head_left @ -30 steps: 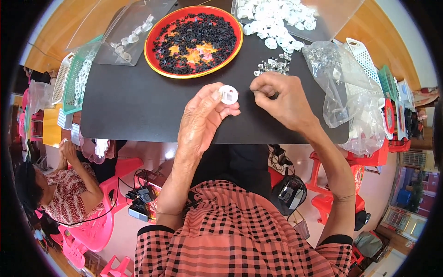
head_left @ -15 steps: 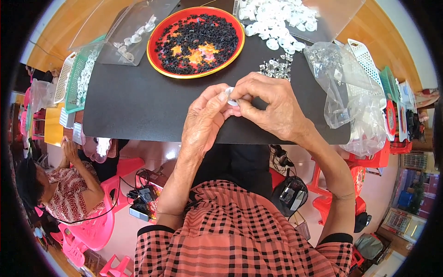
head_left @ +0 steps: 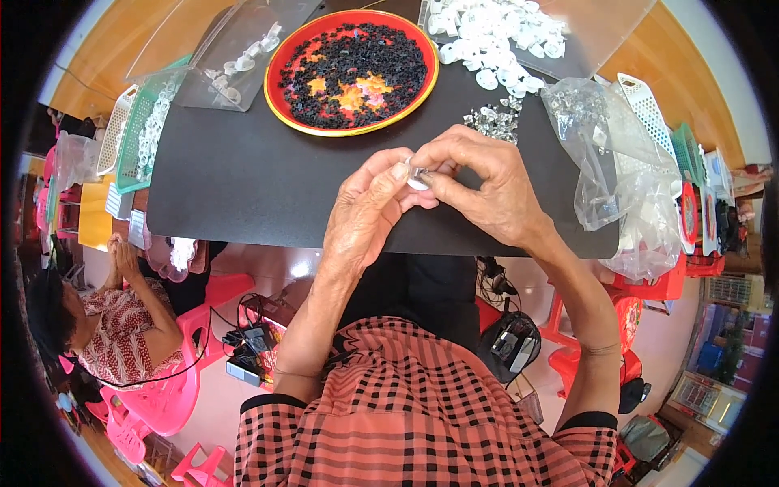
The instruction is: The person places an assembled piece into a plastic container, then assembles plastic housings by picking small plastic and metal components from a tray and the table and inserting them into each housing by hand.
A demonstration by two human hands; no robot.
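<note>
Above the near part of the black tabletop, my left hand is closed on a small round white plastic part, thumb on top. My right hand meets it from the right. Its thumb and forefinger pinch a small shiny metal piece against the white part. How the two fit together is too small to tell. Just beyond my right hand lies a heap of small metal pieces. Farther back is a pile of similar white plastic parts.
A round red tray with small black pieces stands at the back. A clear plastic bin holds white parts at the left. Clear plastic bags lie along the right edge. Another person sits at the left on a pink chair.
My right thumb and forefinger have shifted slightly right, and the metal piece between them now shows at the white part. My left hand keeps its hold. The whole view has moved slightly.
</note>
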